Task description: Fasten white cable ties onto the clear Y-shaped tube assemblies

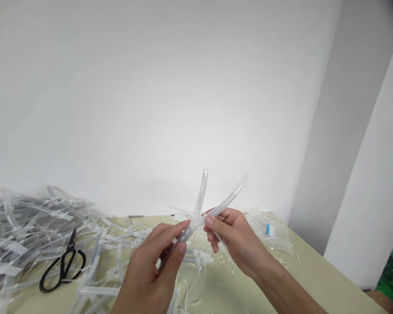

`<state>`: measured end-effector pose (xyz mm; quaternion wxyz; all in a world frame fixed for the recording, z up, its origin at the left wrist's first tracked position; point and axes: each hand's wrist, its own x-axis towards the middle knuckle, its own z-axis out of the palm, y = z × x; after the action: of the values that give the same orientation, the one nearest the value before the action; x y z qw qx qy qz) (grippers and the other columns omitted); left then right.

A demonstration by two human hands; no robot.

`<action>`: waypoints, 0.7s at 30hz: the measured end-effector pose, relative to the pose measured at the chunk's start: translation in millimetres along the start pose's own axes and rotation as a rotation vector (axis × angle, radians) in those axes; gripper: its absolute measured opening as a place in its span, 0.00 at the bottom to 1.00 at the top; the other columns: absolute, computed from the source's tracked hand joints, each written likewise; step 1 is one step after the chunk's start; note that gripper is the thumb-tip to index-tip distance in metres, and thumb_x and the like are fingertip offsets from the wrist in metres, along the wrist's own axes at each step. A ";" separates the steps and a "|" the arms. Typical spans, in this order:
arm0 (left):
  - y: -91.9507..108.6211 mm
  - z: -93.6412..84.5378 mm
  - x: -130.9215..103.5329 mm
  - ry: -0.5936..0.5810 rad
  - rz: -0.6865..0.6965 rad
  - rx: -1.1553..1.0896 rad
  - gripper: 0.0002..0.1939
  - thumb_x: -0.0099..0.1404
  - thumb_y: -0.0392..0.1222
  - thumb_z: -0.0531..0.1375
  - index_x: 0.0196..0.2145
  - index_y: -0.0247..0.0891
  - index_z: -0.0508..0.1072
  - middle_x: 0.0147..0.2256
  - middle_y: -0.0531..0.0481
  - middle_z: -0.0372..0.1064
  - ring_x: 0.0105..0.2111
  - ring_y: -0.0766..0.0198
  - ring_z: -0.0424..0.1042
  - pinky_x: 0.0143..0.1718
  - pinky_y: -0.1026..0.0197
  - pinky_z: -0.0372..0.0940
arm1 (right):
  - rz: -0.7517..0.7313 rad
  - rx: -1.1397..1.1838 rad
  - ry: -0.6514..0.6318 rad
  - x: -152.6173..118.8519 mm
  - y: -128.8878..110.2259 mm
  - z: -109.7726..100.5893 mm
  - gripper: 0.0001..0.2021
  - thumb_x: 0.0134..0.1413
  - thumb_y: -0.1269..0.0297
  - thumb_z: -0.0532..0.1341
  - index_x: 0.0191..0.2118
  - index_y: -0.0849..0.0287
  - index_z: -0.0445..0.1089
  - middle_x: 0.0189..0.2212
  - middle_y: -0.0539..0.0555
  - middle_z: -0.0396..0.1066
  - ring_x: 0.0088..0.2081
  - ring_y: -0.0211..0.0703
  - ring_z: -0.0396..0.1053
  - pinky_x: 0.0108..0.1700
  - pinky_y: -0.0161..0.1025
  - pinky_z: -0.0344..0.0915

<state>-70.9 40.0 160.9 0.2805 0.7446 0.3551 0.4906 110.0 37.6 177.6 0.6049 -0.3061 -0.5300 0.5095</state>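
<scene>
A clear plastic tube assembly [201, 192] is held up above the table, its ribbed hoses meeting at a whitish Y-shaped joint [196, 218]. Two hoses spread upward from that joint, one nearly upright and one leaning right. My left hand [157, 261] is closed around the lower hose, thumb and fingers pinching it just below the joint. With thumb and fingers, my right hand [232, 235] grips the right-hand branch close to the joint. Thin white cable-tie tails stick out near the joint, one to the left and one below my right hand.
Many similar clear tubes [26, 235] lie heaped at the left. Black-handled scissors [65, 264] rest among them. Loose white cable ties [227, 257] are scattered behind my hands, and a clear plastic bag [271, 231] with a blue-and-white label lies at the right, near the wall.
</scene>
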 end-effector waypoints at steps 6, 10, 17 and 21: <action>1.3 -4.9 -0.7 -0.035 0.053 0.041 0.18 0.66 0.46 0.54 0.54 0.51 0.68 0.38 0.49 0.66 0.38 0.61 0.67 0.31 0.65 0.63 | -0.021 -0.047 -0.054 1.0 -3.2 -2.5 0.08 0.48 0.63 0.67 0.27 0.64 0.73 0.21 0.48 0.65 0.19 0.30 0.60 0.18 0.29 0.61; 0.0 -1.0 -3.0 -0.030 0.090 0.044 0.18 0.65 0.45 0.55 0.53 0.51 0.69 0.36 0.50 0.66 0.37 0.62 0.67 0.36 0.62 0.64 | 0.029 -0.077 -0.063 -0.6 -8.5 -0.8 0.08 0.48 0.63 0.67 0.28 0.64 0.74 0.20 0.48 0.65 0.18 0.30 0.61 0.20 0.31 0.65; 4.6 6.5 -4.1 0.013 -0.063 -0.145 0.18 0.63 0.47 0.57 0.50 0.48 0.71 0.34 0.50 0.67 0.34 0.63 0.66 0.33 0.62 0.62 | 0.004 -0.056 -0.068 -2.3 -7.3 0.0 0.08 0.47 0.62 0.68 0.30 0.63 0.74 0.22 0.49 0.68 0.21 0.32 0.64 0.25 0.34 0.68; 8.8 9.9 -3.3 0.056 -0.142 -0.259 0.18 0.60 0.48 0.60 0.48 0.45 0.74 0.32 0.50 0.68 0.29 0.65 0.63 0.31 0.62 0.60 | 0.009 -0.090 0.000 -5.0 -6.1 3.7 0.11 0.47 0.59 0.68 0.29 0.63 0.73 0.21 0.49 0.68 0.20 0.33 0.65 0.25 0.36 0.68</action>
<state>-60.4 31.5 162.4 0.3982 0.6611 0.3482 0.5320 108.7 30.5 182.5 0.5883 -0.3352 -0.5510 0.4878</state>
